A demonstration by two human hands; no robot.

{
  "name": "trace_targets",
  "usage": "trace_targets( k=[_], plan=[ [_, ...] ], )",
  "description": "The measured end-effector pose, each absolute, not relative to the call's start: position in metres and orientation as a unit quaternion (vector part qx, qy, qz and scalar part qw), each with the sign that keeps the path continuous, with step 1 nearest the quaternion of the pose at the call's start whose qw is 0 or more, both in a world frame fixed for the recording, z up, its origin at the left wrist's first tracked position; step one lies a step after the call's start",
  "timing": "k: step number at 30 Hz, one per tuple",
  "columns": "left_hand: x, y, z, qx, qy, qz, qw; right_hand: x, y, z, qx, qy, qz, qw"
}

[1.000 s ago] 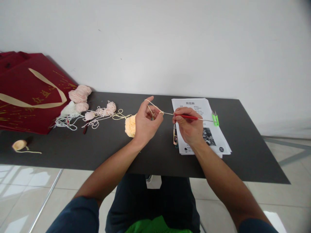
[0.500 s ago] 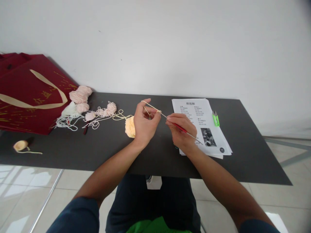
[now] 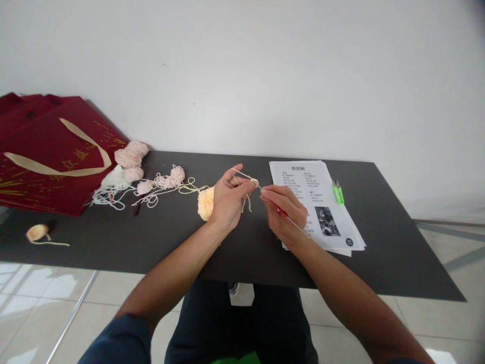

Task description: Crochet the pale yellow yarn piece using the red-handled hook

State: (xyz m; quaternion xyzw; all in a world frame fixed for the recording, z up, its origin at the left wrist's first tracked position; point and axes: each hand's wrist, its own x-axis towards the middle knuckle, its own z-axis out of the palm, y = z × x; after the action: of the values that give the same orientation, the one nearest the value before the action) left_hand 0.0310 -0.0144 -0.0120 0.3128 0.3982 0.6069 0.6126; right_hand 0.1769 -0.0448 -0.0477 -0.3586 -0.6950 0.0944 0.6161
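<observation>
yarn [image 3: 245,175] pale yel, v thin, partly looped & dangling

Short navy sleeves [image 3: 119,339] go with dark trousers [image 3: 202,323] — plus green cloth [image 3: 242,359].

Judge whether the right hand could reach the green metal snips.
Likely yes: only flat white paper lies between the right hand and the snips, though that hand holds a red-handled hook.

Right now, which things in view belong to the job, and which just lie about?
Belonging:
- red-handled metal hook, in the right hand
- thin pale-yellow yarn strand, on the left hand
- probably rounded yellow yarn ball

Seemingly lying about:
- dark red bag
- pale pink yarn skeins
- green-handled snips
</observation>
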Motion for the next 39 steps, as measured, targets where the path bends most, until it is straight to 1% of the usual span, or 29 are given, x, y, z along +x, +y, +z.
trace_targets(
  k=[4, 7, 9, 12, 16, 20, 24, 27, 31, 35, 39],
  plan=[
    [0.028, -0.014, -0.011, 0.287, 0.366, 0.6, 0.651, 0.177, -0.045, -0.047, -0.36, -0.686, 0.109, 0.622],
    [0.027, -0.013, -0.013, 0.287, 0.355, 0.596, 0.661, 0.178, -0.044, -0.044, -0.353, -0.67, 0.144, 0.637],
    [0.026, -0.012, -0.012, 0.291, 0.354, 0.592, 0.663, 0.178, -0.043, -0.042, -0.367, -0.643, 0.193, 0.644],
    [0.026, -0.012, -0.011, 0.292, 0.358, 0.592, 0.66, 0.179, -0.041, -0.04, -0.397, -0.578, 0.299, 0.648],
    [0.027, -0.012, -0.008, 0.301, 0.363, 0.593, 0.653, 0.178, -0.034, -0.04, -0.377, -0.491, 0.417, 0.665],
    [0.027, -0.013, -0.007, 0.314, 0.368, 0.582, 0.654, 0.179, -0.028, -0.036, -0.331, -0.445, 0.483, 0.678],
    [0.028, -0.015, -0.007, 0.328, 0.375, 0.573, 0.651, 0.182, -0.025, -0.028, -0.323, -0.44, 0.511, 0.663],
    [0.028, -0.015, -0.008, 0.337, 0.386, 0.566, 0.645, 0.186, -0.024, -0.027, -0.32, -0.458, 0.496, 0.665],
    [0.028, -0.013, -0.012, 0.359, 0.404, 0.566, 0.622, 0.189, -0.028, -0.029, -0.35, -0.516, 0.402, 0.67],
    [0.029, -0.015, -0.015, 0.4, 0.439, 0.594, 0.543, 0.184, -0.04, -0.028, -0.412, -0.58, 0.27, 0.649],
    [0.03, -0.02, -0.017, 0.464, 0.448, 0.613, 0.457, 0.177, -0.049, -0.024, -0.453, -0.577, 0.199, 0.65]
  ],
)
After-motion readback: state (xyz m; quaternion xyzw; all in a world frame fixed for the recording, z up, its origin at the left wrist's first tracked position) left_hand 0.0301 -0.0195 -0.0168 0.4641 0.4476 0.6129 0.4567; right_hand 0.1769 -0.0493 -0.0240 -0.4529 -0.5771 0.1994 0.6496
